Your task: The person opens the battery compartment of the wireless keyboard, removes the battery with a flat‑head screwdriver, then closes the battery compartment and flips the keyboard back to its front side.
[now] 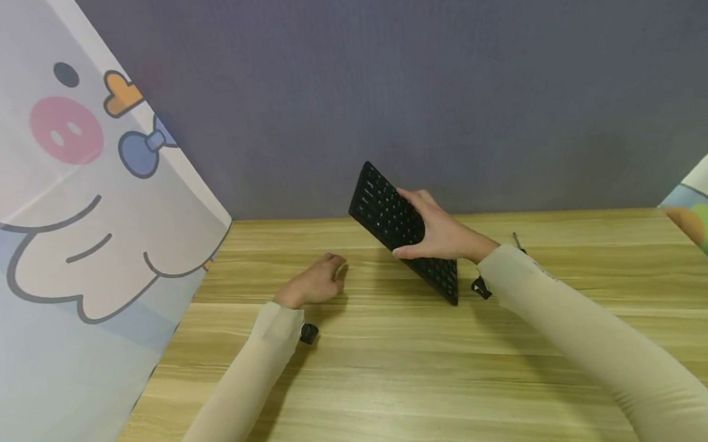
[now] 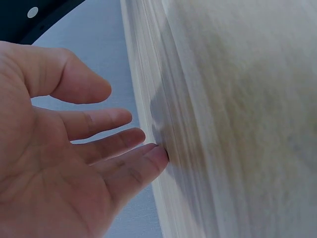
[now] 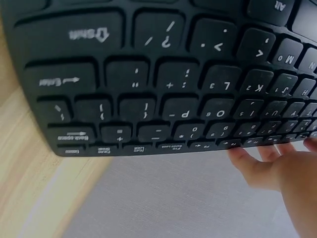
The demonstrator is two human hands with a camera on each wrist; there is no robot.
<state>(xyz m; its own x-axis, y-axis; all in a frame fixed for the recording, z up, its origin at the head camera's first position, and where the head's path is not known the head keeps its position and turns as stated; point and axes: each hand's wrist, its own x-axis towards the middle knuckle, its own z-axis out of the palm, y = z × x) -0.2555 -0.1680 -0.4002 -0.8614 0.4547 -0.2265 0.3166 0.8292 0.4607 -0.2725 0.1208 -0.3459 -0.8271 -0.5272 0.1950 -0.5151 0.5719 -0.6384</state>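
A black computer keyboard (image 1: 384, 208) is held on a slant above the table, its keys turned toward the head camera. My right hand (image 1: 436, 232) grips it across its width, thumb on the near long edge and fingers at the far one. Close up in the right wrist view, the keyboard (image 3: 129, 104) shows its keys upside down, with fingertips of the right hand (image 3: 282, 168) at its edge. Left of the keyboard, my left hand (image 1: 316, 279) holds nothing. Its fingers are loosely bent in the left wrist view, the lowest fingertip right at the tabletop.
The wooden table (image 1: 354, 387) runs back to a grey panel (image 1: 443, 89). Cartoon-printed panels (image 1: 101, 255) stand at the left and right sides. Small black devices sit beneath the left cuff (image 1: 309, 333) and beside the right cuff (image 1: 481, 287).
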